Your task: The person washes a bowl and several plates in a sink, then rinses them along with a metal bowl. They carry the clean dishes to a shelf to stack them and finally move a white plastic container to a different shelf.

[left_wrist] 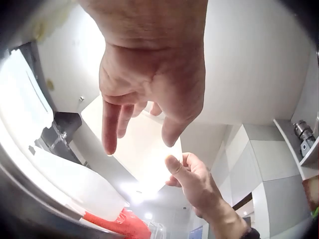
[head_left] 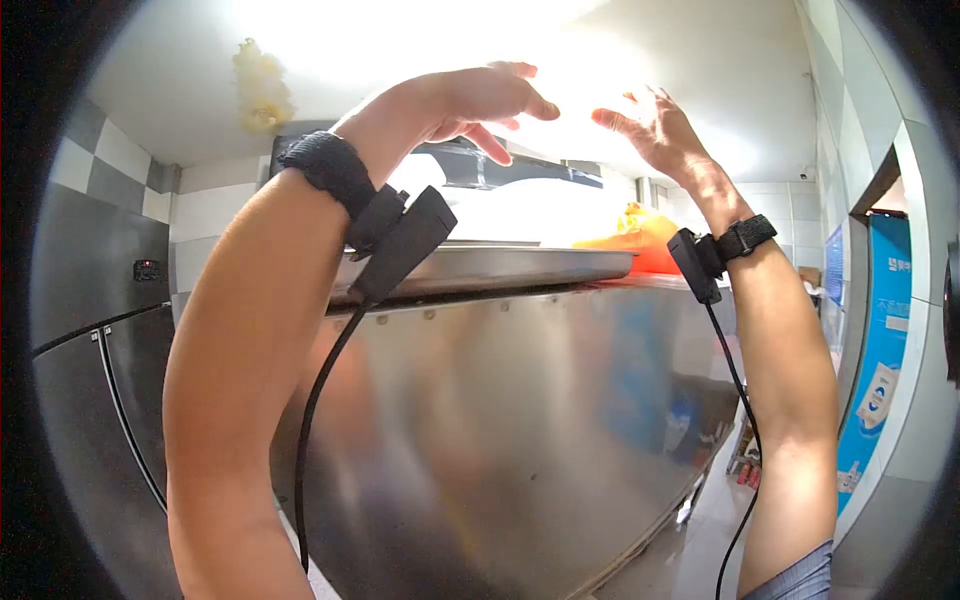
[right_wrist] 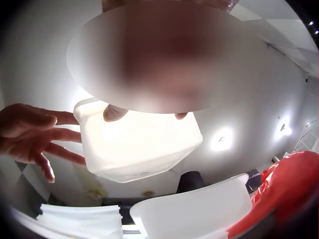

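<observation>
Both hands are raised high. My left hand (head_left: 480, 100) has spread, loosely bent fingers. My right hand (head_left: 662, 135) faces it, its thumb stretched out toward the left. A white plastic box (right_wrist: 139, 144) with rounded corners appears overhead between the hands in the right wrist view. There, the left fingertips reach its side edge, while the right thumb and a fingertip overlap its surface. Across the same box (left_wrist: 142, 152) in the left wrist view, the left fingers hang spread. Glare swallows it in the head view. A blurred oval hides most of the right hand in its wrist view.
A metal tray (head_left: 500, 265) sits on a tall steel unit (head_left: 500, 430). White plastic containers (right_wrist: 194, 209) and a red-orange bag (right_wrist: 289, 179) rest up there. Dark cabinets (head_left: 100, 390) stand left; a blue panel (head_left: 885, 330) is at right. Ceiling lights (right_wrist: 222, 139) glare above.
</observation>
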{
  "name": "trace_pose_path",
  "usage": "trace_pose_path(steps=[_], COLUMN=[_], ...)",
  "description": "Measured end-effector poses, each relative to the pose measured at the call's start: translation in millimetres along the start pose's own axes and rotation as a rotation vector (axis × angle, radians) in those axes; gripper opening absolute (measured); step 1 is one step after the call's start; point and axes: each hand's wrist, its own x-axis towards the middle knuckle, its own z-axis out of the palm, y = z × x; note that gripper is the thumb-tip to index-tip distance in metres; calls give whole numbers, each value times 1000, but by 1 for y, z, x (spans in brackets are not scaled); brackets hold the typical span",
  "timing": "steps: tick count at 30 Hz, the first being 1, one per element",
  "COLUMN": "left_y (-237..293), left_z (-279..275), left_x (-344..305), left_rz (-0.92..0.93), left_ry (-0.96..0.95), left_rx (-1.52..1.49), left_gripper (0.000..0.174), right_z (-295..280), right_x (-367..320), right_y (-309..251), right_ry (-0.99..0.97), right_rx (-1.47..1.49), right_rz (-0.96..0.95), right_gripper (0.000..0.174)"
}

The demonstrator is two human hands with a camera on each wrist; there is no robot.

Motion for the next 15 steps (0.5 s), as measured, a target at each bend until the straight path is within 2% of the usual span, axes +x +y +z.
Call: trace_pose_path(steps=[2,4,5,7,11,15], left_y=[-5,-8,-7,-7,-26,-42], left_z=[12,22,26,32,53,61], left_x=[19,38,44,50,79,89], left_rz=[-15,-24,-34,-60,-209,-290], left_ry=[5,15,21,29,-21,-44], left_rx=[46,68,80,157,240,274], left_gripper=[93,93,93,91,90,97], right_z=[14,27,28,28,68,106], right_x=[7,10,12,15,26,26], right_y=[22,42,47,53,94,114], right_ry=[-20,49,53,-81,-216,-189], right_rx=[56,85,101,185,244,151], right_rz=[13,-3,-7,-37,4,43], right_gripper=[89,78,78,64,72,68])
